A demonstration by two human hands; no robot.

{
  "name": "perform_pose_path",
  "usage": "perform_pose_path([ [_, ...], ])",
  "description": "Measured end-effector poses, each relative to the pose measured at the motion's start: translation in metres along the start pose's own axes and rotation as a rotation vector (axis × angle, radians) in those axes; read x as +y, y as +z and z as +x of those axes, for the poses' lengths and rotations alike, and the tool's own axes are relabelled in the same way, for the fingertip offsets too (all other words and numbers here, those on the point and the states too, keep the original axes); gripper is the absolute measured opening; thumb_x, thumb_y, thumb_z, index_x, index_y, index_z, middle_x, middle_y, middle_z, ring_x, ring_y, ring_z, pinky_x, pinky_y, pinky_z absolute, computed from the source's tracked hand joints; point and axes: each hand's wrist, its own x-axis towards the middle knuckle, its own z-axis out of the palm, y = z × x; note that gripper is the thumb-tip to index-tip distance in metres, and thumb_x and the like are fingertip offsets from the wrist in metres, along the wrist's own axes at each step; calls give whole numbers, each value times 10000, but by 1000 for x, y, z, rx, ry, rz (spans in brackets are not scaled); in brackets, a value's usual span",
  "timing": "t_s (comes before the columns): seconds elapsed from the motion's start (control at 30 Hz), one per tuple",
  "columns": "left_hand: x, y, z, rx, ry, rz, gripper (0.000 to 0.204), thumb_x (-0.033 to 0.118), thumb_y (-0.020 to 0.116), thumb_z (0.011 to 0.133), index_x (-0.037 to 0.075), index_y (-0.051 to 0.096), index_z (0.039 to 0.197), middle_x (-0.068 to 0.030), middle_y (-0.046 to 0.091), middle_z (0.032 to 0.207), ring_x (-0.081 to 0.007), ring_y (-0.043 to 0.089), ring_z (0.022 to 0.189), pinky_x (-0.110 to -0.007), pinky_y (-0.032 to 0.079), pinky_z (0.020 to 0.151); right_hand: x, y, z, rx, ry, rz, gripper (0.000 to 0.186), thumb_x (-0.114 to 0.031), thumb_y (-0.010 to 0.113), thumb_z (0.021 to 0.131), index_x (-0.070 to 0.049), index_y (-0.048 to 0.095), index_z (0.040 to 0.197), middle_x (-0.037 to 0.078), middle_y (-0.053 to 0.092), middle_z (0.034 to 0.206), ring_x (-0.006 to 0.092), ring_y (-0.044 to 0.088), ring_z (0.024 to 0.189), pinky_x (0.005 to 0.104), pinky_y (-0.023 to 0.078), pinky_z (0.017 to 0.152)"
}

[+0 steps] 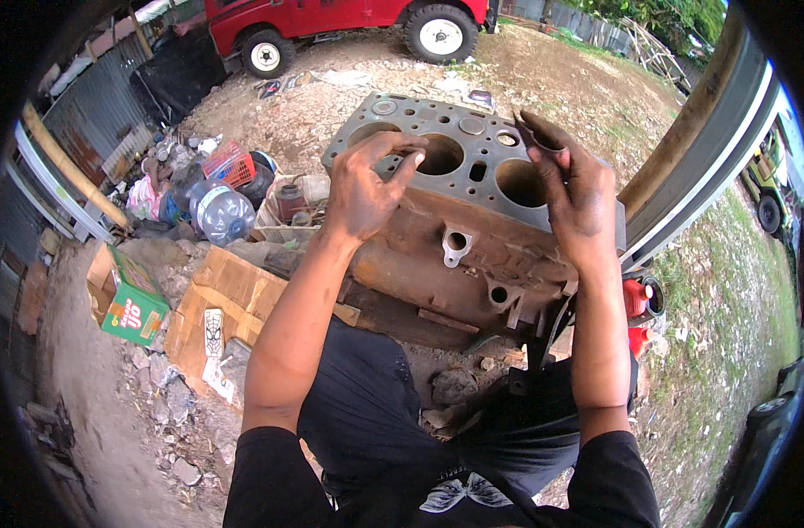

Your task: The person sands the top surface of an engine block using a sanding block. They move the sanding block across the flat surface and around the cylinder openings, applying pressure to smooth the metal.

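A rusty brown engine block (pixel 472 238) with a grey, flat top face stands in front of my knees. Several round bores and smaller holes open in that face. My left hand (pixel 367 185) is over the block's left part, beside the middle bore (pixel 442 156). Its fingers are bent, thumb and forefinger slightly apart, with nothing visible between them. Over the right end, beside the right bore (pixel 519 183), my right hand (pixel 585 198) is raised with thumb and fingers brought together. Something dark and narrow shows at its fingertips; I cannot make out what it is.
Flattened cardboard (pixel 230 295) and a green carton (pixel 136 304) lie at the left, near a large clear plastic bottle (pixel 223 214) and piled scrap. A post (pixel 683 132) rises at the right beside red containers (pixel 636 297). A red vehicle (pixel 340 16) stands beyond.
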Motion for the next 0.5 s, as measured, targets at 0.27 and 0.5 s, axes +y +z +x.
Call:
perform_pose_path([
  [0.27, -22, -20, 0, 131, -32, 28, 168, 115, 694, 1024, 32, 797, 1128, -154, 822, 1097, -331, 798, 1037, -419, 607, 913, -17, 1, 1, -13, -159, -86, 329, -66, 703, 1011, -80, 783, 1330, 208, 788, 1247, 408, 768, 1142, 439, 601, 968],
  [0.5, -61, -36, -1, 244, -162, 87, 211, 141, 684, 1028, 45, 810, 1167, -157, 818, 1130, -329, 781, 1083, -415, 587, 970, -34, 43, -4, -53, -317, -133, 468, 23, 664, 961, -138, 767, 1387, 169, 742, 1386, 382, 747, 1219, 456, 614, 1022],
])
